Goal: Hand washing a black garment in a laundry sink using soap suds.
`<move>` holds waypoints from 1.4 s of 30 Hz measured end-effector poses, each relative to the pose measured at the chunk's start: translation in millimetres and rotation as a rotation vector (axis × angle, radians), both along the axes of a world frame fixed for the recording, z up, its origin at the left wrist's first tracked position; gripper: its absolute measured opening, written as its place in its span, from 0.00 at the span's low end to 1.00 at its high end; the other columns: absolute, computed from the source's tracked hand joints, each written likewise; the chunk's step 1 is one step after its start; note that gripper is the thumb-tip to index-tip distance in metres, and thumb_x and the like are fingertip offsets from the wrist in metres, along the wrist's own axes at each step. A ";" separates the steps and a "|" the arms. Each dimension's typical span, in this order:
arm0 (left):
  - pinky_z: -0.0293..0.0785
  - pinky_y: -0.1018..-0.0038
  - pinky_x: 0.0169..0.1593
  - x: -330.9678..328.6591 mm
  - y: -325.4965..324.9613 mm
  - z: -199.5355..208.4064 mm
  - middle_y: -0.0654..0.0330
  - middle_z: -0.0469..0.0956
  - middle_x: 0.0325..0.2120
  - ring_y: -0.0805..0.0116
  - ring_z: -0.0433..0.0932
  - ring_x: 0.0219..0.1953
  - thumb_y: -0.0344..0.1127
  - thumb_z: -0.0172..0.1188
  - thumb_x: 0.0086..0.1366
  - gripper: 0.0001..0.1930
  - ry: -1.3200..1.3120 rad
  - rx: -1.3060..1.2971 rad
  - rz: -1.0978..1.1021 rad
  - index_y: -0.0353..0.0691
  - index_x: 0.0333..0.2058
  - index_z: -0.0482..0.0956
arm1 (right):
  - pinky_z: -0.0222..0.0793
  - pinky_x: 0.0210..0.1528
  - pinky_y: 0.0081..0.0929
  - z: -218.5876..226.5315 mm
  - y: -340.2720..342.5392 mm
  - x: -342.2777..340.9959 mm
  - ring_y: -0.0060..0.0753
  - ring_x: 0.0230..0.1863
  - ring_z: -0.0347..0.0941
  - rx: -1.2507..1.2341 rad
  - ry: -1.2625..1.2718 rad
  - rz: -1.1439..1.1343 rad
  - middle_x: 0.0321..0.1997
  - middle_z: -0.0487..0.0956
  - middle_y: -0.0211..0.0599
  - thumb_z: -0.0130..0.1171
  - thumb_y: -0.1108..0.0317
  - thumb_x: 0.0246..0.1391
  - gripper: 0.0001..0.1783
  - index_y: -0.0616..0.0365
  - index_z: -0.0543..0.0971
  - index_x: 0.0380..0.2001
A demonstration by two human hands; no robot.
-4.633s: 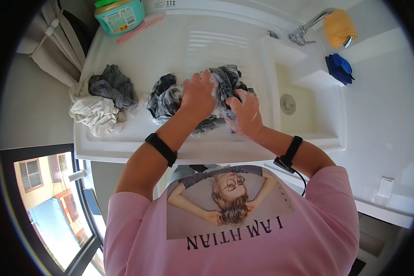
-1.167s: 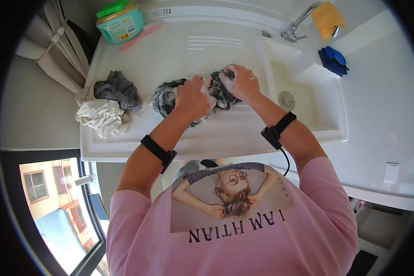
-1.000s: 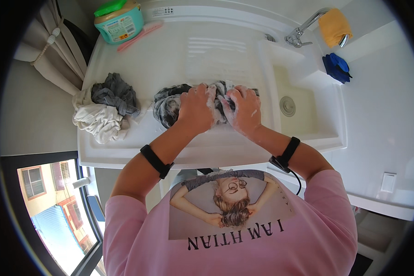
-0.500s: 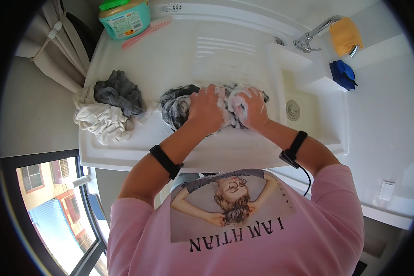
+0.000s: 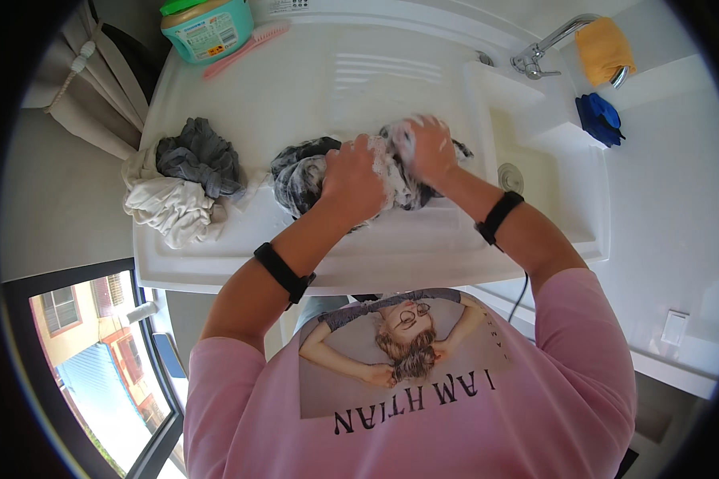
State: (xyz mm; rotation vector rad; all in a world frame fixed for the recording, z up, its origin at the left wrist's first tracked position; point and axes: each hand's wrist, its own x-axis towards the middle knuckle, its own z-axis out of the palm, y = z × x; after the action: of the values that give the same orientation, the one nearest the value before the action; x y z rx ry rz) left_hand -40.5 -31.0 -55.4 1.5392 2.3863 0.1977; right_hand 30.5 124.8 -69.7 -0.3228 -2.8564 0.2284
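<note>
A dark, wet garment (image 5: 297, 185) covered in white suds lies bunched on the white washboard counter (image 5: 375, 259). My left hand (image 5: 355, 177) is closed on its middle, fingers curled over the cloth and foam along the wrist. Just right of it, my right hand (image 5: 431, 150) grips the same garment, knuckles up and slightly blurred by motion. Dark cloth shows between the two hands and beyond the right one. The fingertips of both hands are hidden in the fabric.
Left of the garment lie a grey cloth (image 5: 201, 158) and a white cloth (image 5: 168, 209). A teal tub (image 5: 208, 36) and pink brush (image 5: 246, 49) stand at the back left. To the right are a sink basin (image 5: 527, 152), a faucet (image 5: 535, 60), an orange cloth (image 5: 605, 52) and a blue cloth (image 5: 599, 120).
My right hand has moved a little away from me, up along the garment, while my left hand keeps its hold almost in place. The whole view has shifted slightly.
</note>
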 end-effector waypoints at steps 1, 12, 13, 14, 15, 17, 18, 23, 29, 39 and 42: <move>0.60 0.56 0.48 -0.1 5.2 -2.5 0.43 0.59 0.51 0.50 0.62 0.51 0.40 0.54 0.51 0.32 0.004 0.000 -0.008 0.34 0.54 0.60 | 0.58 0.48 0.44 -0.8 13.9 -22.5 0.43 0.46 0.67 0.017 -0.091 -0.162 0.38 0.74 0.38 0.50 0.59 0.50 0.10 0.52 0.76 0.31; 0.60 0.59 0.47 2.3 -8.1 -2.5 0.46 0.59 0.51 0.53 0.62 0.50 0.40 0.52 0.53 0.24 0.219 -0.088 -0.061 0.33 0.48 0.67 | 0.59 0.46 0.43 4.5 -18.2 33.5 0.45 0.43 0.66 0.031 0.120 0.263 0.36 0.73 0.39 0.52 0.65 0.47 0.07 0.57 0.74 0.29; 0.60 0.59 0.47 2.0 -1.9 -1.1 0.46 0.59 0.51 0.53 0.62 0.50 0.40 0.52 0.53 0.24 0.232 -0.078 -0.065 0.33 0.48 0.67 | 0.59 0.46 0.43 -0.7 -0.7 9.8 0.44 0.44 0.67 0.020 0.035 0.134 0.37 0.74 0.39 0.51 0.64 0.49 0.08 0.56 0.75 0.30; 0.60 0.59 0.47 1.9 1.7 -6.3 0.46 0.60 0.50 0.53 0.62 0.50 0.39 0.52 0.52 0.25 0.195 -0.016 -0.035 0.33 0.49 0.66 | 0.59 0.47 0.43 1.1 6.5 -19.9 0.42 0.45 0.67 -0.002 -0.050 0.014 0.38 0.74 0.38 0.50 0.62 0.50 0.10 0.54 0.75 0.31; 0.61 0.58 0.47 6.1 0.6 -12.5 0.46 0.60 0.50 0.53 0.62 0.50 0.38 0.53 0.52 0.26 0.149 0.040 -0.008 0.34 0.50 0.64 | 0.59 0.46 0.42 0.3 15.7 -39.5 0.42 0.46 0.67 0.016 -0.071 -0.041 0.38 0.74 0.38 0.50 0.61 0.51 0.10 0.54 0.76 0.31; 0.60 0.58 0.47 1.8 0.0 -26.6 0.46 0.60 0.49 0.53 0.62 0.49 0.38 0.52 0.52 0.26 0.179 0.145 0.030 0.34 0.50 0.64 | 0.60 0.46 0.42 -1.1 11.0 -48.0 0.41 0.46 0.67 0.028 -0.101 -0.091 0.38 0.74 0.38 0.50 0.61 0.51 0.11 0.54 0.76 0.31; 0.60 0.58 0.47 1.2 -1.7 -30.7 0.46 0.61 0.49 0.53 0.63 0.49 0.37 0.52 0.52 0.26 0.210 0.259 0.062 0.34 0.50 0.64 | 0.60 0.46 0.42 -1.1 4.8 -43.6 0.41 0.45 0.67 0.019 -0.057 -0.085 0.38 0.74 0.37 0.49 0.60 0.52 0.11 0.54 0.76 0.30; 0.58 0.59 0.48 2.6 -15.5 -16.5 0.46 0.60 0.48 0.53 0.63 0.48 0.37 0.51 0.52 0.25 0.145 0.075 0.099 0.32 0.49 0.64 | 0.61 0.47 0.40 21.3 -27.7 27.7 0.42 0.45 0.67 -0.053 -0.091 0.119 0.37 0.74 0.36 0.50 0.60 0.50 0.10 0.54 0.75 0.30; 0.58 0.59 0.47 -0.4 6.3 -10.8 0.46 0.60 0.49 0.53 0.63 0.48 0.38 0.51 0.53 0.25 0.084 0.044 0.002 0.34 0.49 0.64 | 0.62 0.46 0.41 -2.3 16.7 -52.5 0.43 0.44 0.69 0.023 -0.188 -0.121 0.38 0.75 0.39 0.52 0.60 0.48 0.11 0.55 0.75 0.30; 0.60 0.60 0.47 -1.9 -5.3 -21.0 0.45 0.60 0.51 0.52 0.64 0.49 0.40 0.51 0.53 0.21 0.158 0.105 0.069 0.35 0.44 0.71 | 0.63 0.43 0.40 14.0 -16.5 24.4 0.43 0.42 0.69 0.016 -0.081 0.167 0.35 0.75 0.40 0.51 0.61 0.49 0.11 0.55 0.75 0.32; 0.61 0.60 0.47 -2.2 3.9 -4.3 0.45 0.61 0.49 0.52 0.64 0.48 0.40 0.52 0.52 0.18 0.089 0.089 0.026 0.35 0.39 0.75 | 0.64 0.42 0.40 7.6 4.0 -25.1 0.46 0.38 0.71 -0.002 -0.084 -0.023 0.31 0.76 0.41 0.51 0.62 0.48 0.10 0.54 0.77 0.30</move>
State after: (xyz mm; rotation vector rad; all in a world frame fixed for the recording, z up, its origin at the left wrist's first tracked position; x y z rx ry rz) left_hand -42.7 -27.1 -59.7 1.5882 2.4986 0.2485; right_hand 5.4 128.8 -62.1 -0.3745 -2.9331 0.2184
